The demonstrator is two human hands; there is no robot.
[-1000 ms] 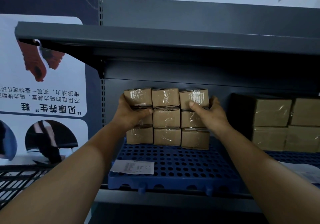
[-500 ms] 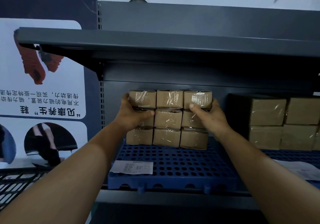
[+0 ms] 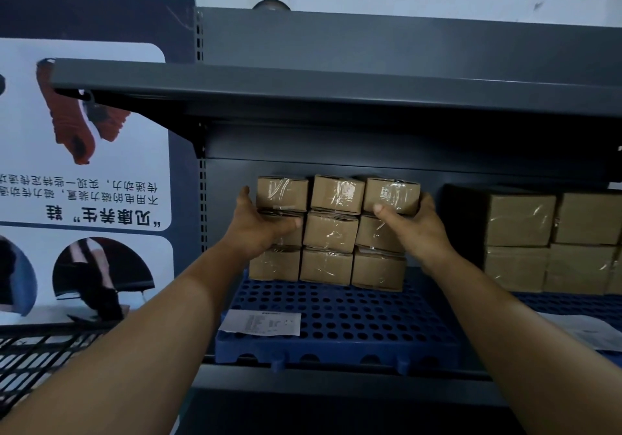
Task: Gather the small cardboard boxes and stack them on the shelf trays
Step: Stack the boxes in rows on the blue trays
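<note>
A block of small taped cardboard boxes (image 3: 331, 231), three wide and three high, stands at the back of a blue perforated tray (image 3: 336, 327) on the grey shelf. My left hand (image 3: 257, 229) presses against the block's left side, thumb across the middle-row box. My right hand (image 3: 412, 225) clasps the right side, thumb on the top right box (image 3: 392, 193). Both hands squeeze the block between them. The top row leans slightly forward.
Larger cardboard boxes (image 3: 552, 239) are stacked on a neighbouring tray at the right. A paper slip (image 3: 261, 323) lies on the tray's front left. The upper shelf (image 3: 336, 91) overhangs close above the block. A poster (image 3: 80, 172) and a wire rack (image 3: 37, 357) are at the left.
The block and both hands have shifted slightly right and deeper on the tray; the grip on its two sides is unchanged.
</note>
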